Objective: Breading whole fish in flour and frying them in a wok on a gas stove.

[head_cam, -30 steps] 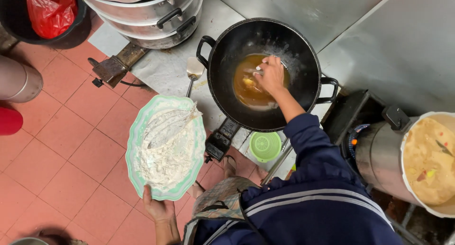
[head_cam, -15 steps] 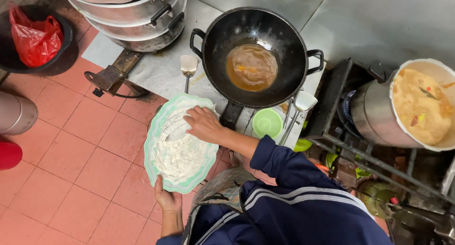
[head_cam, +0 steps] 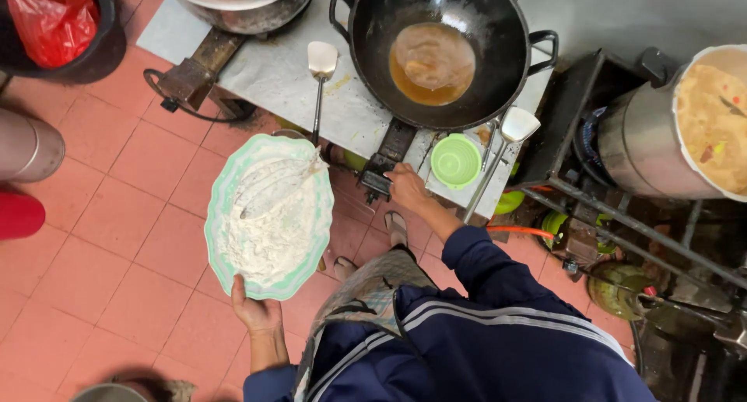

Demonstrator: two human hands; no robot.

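Head view, looking straight down. The right hand (head_cam: 406, 189) has left the batter and now rests on the burner control (head_cam: 376, 182) at the front edge of the stove table (head_cam: 272, 75), directly below the black wok (head_cam: 436, 48); half a second earlier it lay on the white mixture, and a second ago it was over the wok. The shift suggests that attention passes from handling batter to adjusting the flame. Its fingers curl around the knob area, closed on it as far as can be seen. The forearm extends forward from a dark blue sleeve, wrist bent slightly inward. The left hand (head_cam: 255, 308) grips the near rim of the green scalloped plate (head_cam: 268, 215), thumb on top, holding it level beside the body, above the red tiled floor (head_cam: 117, 215). White batter covers most of the plate. Brown oil with a frying piece sits in the wok. A metal spatula (head_cam: 320, 67) lies just left of the wok; a small green bowl (head_cam: 455, 161) stands just beside the right hand.
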